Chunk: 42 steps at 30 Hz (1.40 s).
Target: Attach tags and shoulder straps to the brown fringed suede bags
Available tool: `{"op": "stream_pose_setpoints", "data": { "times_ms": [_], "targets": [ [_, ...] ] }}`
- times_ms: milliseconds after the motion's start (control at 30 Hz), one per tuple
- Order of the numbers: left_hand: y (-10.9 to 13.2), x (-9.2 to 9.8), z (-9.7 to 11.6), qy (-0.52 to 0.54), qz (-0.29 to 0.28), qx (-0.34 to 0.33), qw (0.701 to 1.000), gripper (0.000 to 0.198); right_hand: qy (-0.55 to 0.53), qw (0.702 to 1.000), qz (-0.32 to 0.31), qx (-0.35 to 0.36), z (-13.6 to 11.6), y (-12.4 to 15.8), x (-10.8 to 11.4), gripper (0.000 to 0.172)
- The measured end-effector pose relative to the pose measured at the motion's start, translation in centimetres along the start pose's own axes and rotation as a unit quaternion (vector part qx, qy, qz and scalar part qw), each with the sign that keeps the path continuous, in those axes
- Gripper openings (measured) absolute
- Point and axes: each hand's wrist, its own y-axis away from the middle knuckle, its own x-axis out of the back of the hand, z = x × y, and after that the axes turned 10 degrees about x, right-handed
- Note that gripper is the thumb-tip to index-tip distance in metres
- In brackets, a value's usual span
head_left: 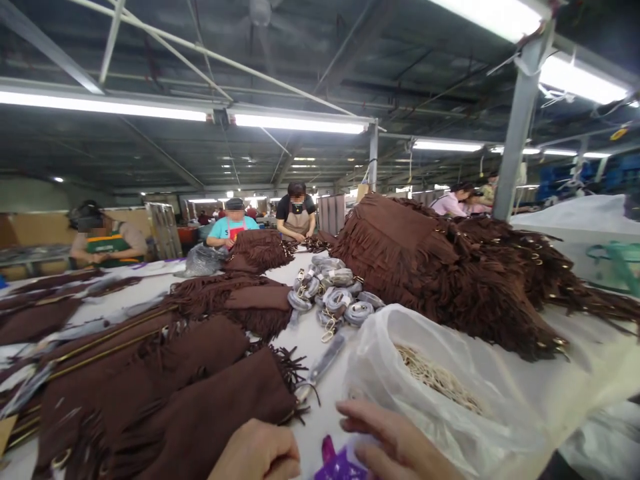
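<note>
My left hand (257, 453) sits at the bottom edge as a closed fist, resting beside a brown suede fringed bag (200, 407). What it holds is hidden. My right hand (395, 443) lies just right of it with fingers bent over a small purple wrapper (340, 465), touching it. A white plastic bag (450, 393) holding pale chain-like hardware (435, 377) stands right behind my right hand. A slim grey tool (325, 363) lies on the white table (315, 333) just beyond my hands.
Brown fringed bags are piled at the left (125, 373) and in a big heap at the right (450, 267). Coiled grey straps with gold clips (330, 293) lie mid-table. Several other people (295, 213) work at the far end. A metal post (515, 127) rises at right.
</note>
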Motion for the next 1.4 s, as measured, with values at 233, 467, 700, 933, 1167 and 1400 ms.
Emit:
{"op": "stream_pose_setpoints", "data": {
  "times_ms": [233, 467, 700, 933, 1167, 1400],
  "targets": [
    [-2.0, 1.9, 0.8, 0.035, 0.072, -0.047, 0.996, 0.022, -0.156, 0.984, -0.068, -0.047, 0.2, -7.2, -5.5, 0.033],
    [-5.5, -1.4, -2.6, -0.046, 0.095, -0.036, 0.994, 0.009, 0.142, 0.989, -0.036, 0.030, 4.8, -11.4, -2.2, 0.014],
    [-8.0, -3.8, -3.1, -0.094, 0.121, -0.003, 0.988, 0.021, 0.090, 0.996, -0.005, -0.015, 7.7, -12.0, -2.7, 0.014],
    [-9.0, -3.6, -4.4, 0.056, 0.133, 0.043, 0.989, 0.025, 0.010, 0.998, 0.018, -0.057, 7.0, -15.4, -3.5, 0.015],
    [-9.7, -3.5, -5.2, 0.174, 0.133, 0.025, 0.975, 0.028, 0.064, 0.996, 0.066, 0.021, 8.3, -17.8, -3.8, 0.013],
    [-9.9, -3.6, -4.9, 0.179, 0.177, 0.033, 0.967, 0.026, 0.035, 0.997, 0.053, 0.049, 9.1, -18.2, -3.1, 0.014]
  ]
}}
